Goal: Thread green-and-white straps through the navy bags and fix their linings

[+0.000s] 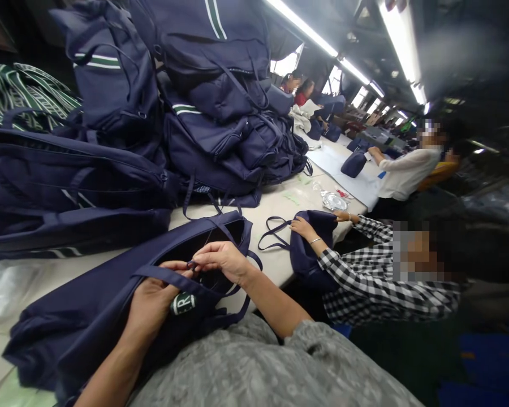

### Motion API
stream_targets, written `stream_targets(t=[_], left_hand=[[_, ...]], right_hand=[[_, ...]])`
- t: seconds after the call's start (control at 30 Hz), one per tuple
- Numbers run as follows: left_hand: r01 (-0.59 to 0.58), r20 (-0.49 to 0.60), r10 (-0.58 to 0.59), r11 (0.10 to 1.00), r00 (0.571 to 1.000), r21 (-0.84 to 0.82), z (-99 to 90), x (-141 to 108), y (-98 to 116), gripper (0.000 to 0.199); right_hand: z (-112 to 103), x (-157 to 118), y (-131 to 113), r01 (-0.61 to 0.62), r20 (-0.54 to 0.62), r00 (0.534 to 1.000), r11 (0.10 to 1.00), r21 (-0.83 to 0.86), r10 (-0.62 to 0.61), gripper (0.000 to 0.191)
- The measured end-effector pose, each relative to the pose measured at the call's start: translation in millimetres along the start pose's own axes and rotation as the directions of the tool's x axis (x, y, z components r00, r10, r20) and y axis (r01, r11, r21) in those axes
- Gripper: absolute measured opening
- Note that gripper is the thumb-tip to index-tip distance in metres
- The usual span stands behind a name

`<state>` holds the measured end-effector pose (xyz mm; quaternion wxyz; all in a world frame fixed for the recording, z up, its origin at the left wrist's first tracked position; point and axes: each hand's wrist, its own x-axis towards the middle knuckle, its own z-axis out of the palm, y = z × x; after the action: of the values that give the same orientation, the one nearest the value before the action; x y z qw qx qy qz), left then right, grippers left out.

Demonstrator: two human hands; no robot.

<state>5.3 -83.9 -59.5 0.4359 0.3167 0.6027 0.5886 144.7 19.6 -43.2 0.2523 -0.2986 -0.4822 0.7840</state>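
Observation:
A long navy duffel bag lies in front of me on the table, its top opening gaping at the far end. My left hand reaches under one of its straps, with thumb and fingers closed at the edge of the opening. Against those fingertips my right hand pinches a small dark piece at the same edge; the fingers partly hide it, and its kind cannot be told. A green label with white letters shows on the bag beside my left hand.
Navy bags are piled high at the back. Green-and-white striped straps are heaped at far left, above clear plastic. A co-worker in a checked shirt handles another navy bag close on the right.

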Motion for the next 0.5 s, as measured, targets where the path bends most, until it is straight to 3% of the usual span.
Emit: stream_targets(t=[0.17, 0.3, 0.5], left_hand=[[-0.049, 0.005, 0.049, 0.998, 0.999, 0.037, -0.9, 4, -4, 0.052], [-0.198, -0.018, 0.202, 0.971, 0.979, 0.131, -0.8, 3, -8, 0.050], [-0.492, 0.004, 0.513, 0.820, 0.858, 0.294, -0.7, 4, -17, 0.028]], right_hand=[[-5, 1, 6, -0.050, 0.020, 0.999, 0.999, -0.006, 0.050, 0.031], [-6, 4, 8, -0.116, 0.013, 0.993, 0.993, 0.014, 0.116, 0.027], [-5, 10, 12, -0.185, 0.007, 0.983, 0.979, 0.085, 0.185, 0.025]])
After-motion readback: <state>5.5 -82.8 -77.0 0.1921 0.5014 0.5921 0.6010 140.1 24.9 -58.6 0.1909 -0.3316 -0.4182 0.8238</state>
